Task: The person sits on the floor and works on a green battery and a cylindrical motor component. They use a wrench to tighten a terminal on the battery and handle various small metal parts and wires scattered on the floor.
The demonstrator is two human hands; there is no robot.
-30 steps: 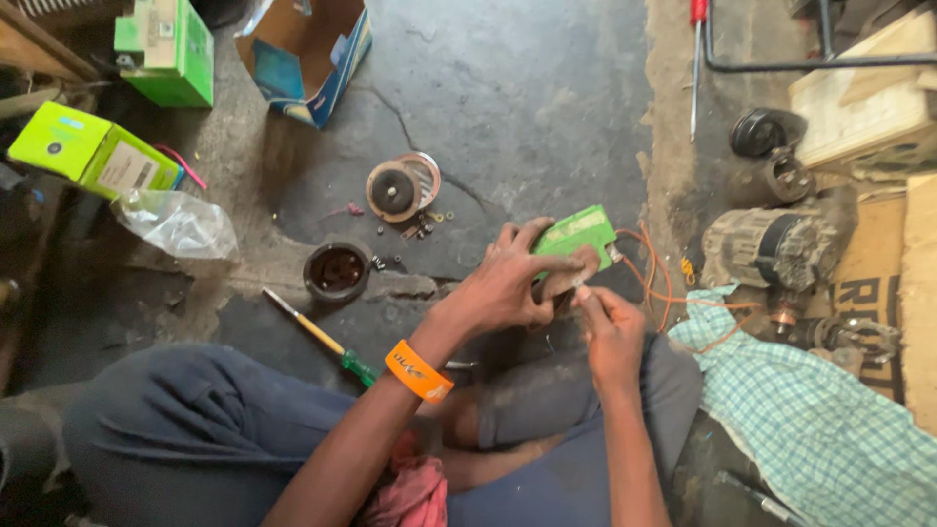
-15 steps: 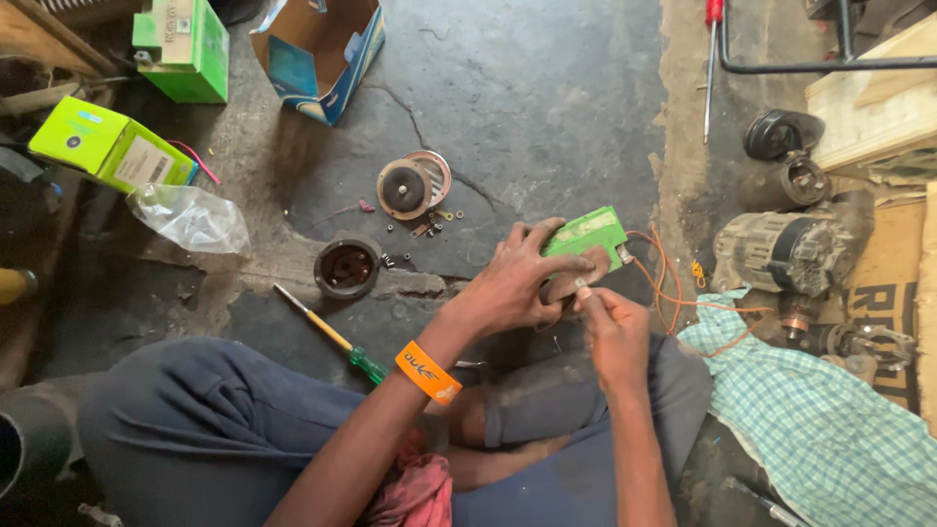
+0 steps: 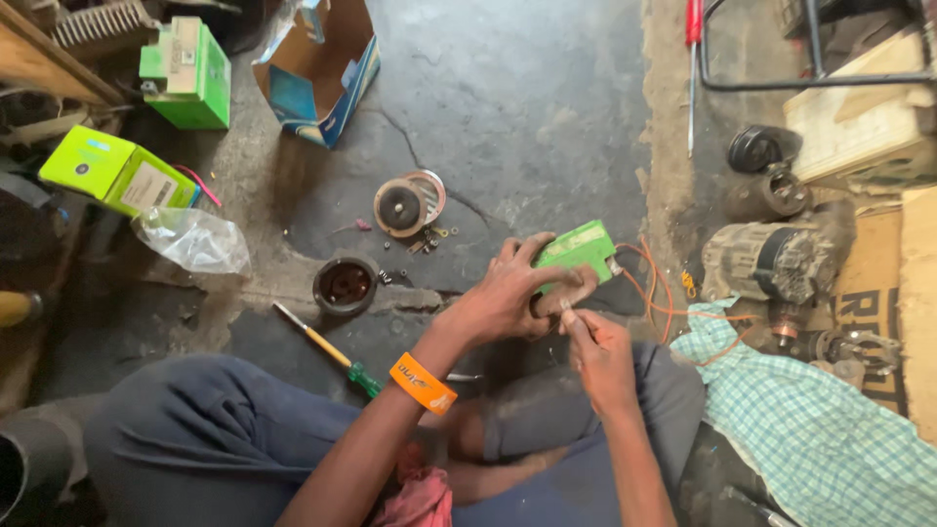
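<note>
Fingers of the left hand [image 3: 503, 298] grip the green module [image 3: 576, 252] at frame centre; keep it steady while the right hand [image 3: 597, 353] pinches a small part, unidentifiable, at its lower edge.

The person sits on the floor [image 3: 547, 107] with the left hand [image 3: 508, 293] wrapped around a green module [image 3: 578, 252], fingers over its near edge. The right hand [image 3: 597, 353] sits just below the module, fingertips pinched at its underside. Orange wires [image 3: 656, 293] loop out right of the module. Left of it lie a black cup [image 3: 345, 285], a disc [image 3: 402, 206] and a screwdriver [image 3: 327, 348]. Right of it rests a motor [image 3: 771, 262] above a checked cloth [image 3: 810, 420].
</note>
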